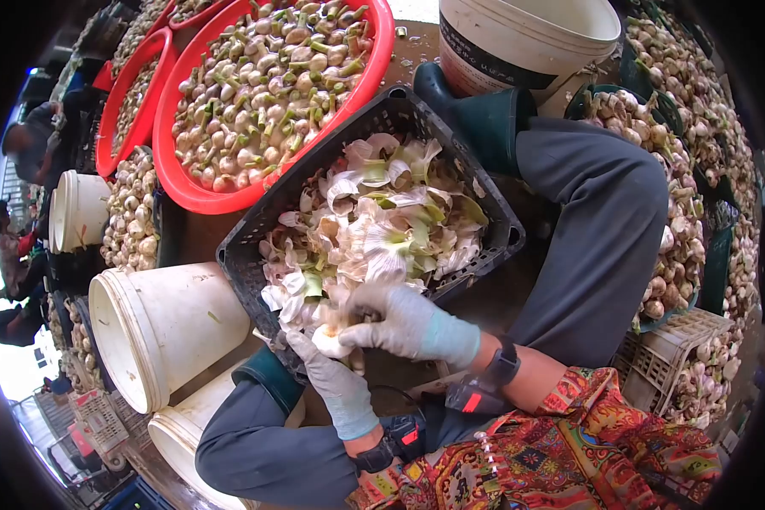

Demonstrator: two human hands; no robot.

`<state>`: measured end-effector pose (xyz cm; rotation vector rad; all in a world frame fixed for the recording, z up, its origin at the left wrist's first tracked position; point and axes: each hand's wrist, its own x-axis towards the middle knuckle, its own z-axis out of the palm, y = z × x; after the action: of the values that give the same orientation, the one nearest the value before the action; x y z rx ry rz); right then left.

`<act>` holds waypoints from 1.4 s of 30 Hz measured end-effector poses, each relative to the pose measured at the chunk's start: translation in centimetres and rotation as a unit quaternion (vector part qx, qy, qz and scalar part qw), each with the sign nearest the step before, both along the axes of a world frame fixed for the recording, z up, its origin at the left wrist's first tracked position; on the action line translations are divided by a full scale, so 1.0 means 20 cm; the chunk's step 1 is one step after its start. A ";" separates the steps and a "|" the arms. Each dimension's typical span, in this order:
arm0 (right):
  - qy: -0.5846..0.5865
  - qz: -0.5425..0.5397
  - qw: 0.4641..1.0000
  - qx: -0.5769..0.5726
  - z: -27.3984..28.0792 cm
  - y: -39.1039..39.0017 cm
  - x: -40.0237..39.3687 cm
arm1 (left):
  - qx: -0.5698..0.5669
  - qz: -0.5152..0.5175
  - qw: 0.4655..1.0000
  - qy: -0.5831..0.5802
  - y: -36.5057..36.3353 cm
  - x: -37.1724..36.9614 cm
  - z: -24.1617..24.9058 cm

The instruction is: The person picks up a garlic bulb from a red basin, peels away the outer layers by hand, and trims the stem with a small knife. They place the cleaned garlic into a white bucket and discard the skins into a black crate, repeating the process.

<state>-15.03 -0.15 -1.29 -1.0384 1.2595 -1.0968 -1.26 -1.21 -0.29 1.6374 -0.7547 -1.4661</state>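
Observation:
A pale garlic bulb (330, 342) is held low over the near edge of a black plastic crate (246, 223). My left hand (338, 381), in a grey-white glove, grips the bulb from below. My right hand (406, 321), gloved alike, is closed at the bulb's upper right side, its fingers partly smeared by motion. Whether loose skin is pinched there I cannot make out. Under and beyond both hands, the crate is heaped with garlic skins (382, 234), white, pinkish and green.
Red tub (163, 127) of trimmed garlic bulbs stands beyond the crate. White buckets lie to the left (183, 319) and stand at the back (518, 47). Whole garlic (676, 246) is piled on the right beside a beige crate (667, 357). Other people (32, 140) are at far left.

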 end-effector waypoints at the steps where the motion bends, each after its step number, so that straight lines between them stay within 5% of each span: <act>1: -0.015 0.011 1.000 0.004 -0.01 -0.01 0.03 | -0.033 0.000 0.999 -0.024 0.00 -0.01 -0.01; 3: 0.010 -0.023 1.000 0.009 -0.05 -0.04 0.03 | -0.003 -0.053 0.998 0.020 0.00 0.00 0.03; 5: 0.083 -0.138 0.984 0.070 -0.13 -0.07 -0.01 | 0.042 -0.038 0.974 0.218 -0.01 0.01 0.02; 9: 0.003 -0.173 0.983 0.061 -0.19 -0.04 -0.08 | 0.053 -0.024 0.922 0.383 -0.07 0.08 0.00; 11: -0.065 -0.163 0.980 0.098 -0.27 -0.04 -0.08 | 0.051 0.068 0.927 0.365 -0.10 0.15 0.04; 14: 0.048 -0.117 0.990 0.061 -0.18 -0.03 -0.09 | -0.113 0.046 0.871 0.476 -0.35 0.40 0.23; 15: 0.104 -0.104 0.988 0.039 -0.17 -0.02 -0.09 | -0.193 0.132 0.897 0.376 -0.45 0.51 0.29; 16: 0.144 -0.118 0.982 -0.021 -0.17 -0.02 -0.07 | -0.185 0.178 0.821 0.510 -0.57 0.64 0.40; 17: 0.147 -0.116 0.982 -0.020 -0.12 -0.02 -0.07 | -0.317 0.250 0.787 0.466 -0.65 0.67 0.44; 19: 0.226 -0.084 0.970 -0.016 -0.06 -0.03 -0.06 | -0.292 0.250 0.807 0.449 -0.80 0.66 0.54; 21: 0.252 -0.041 0.967 -0.011 -0.08 -0.04 -0.05 | -0.300 0.133 0.928 0.178 -1.05 0.60 0.38; 24: 0.245 -0.035 0.969 -0.001 -0.18 -0.01 -0.05 | -0.148 -0.063 0.987 0.017 -1.29 0.23 0.28; 27: 0.191 -0.020 0.979 0.071 -0.17 -0.05 -0.09 | -0.006 -0.241 0.954 -0.180 -1.63 0.02 0.06; 32: 0.122 0.017 0.979 0.161 -0.21 -0.16 -0.14 | 0.090 -0.330 0.837 -0.427 -2.10 -0.09 -0.46; 37: 0.063 -0.006 0.980 0.187 -0.24 -0.20 -0.14 | 0.172 -0.482 0.728 -0.456 -2.25 -0.18 -0.55; 39: 0.058 -0.020 0.983 0.175 -0.24 -0.20 -0.14 | 0.101 -0.447 0.832 -0.312 -2.22 -0.10 -0.54; 42: 0.069 -0.017 0.985 0.159 -0.22 -0.17 -0.13 | 0.120 -0.528 0.785 -0.301 -2.18 -0.06 -0.47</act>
<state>-17.72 -3.48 -5.68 -0.8621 1.5132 -0.8240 -2.53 -44.75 -9.66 2.0077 -2.1945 -1.7744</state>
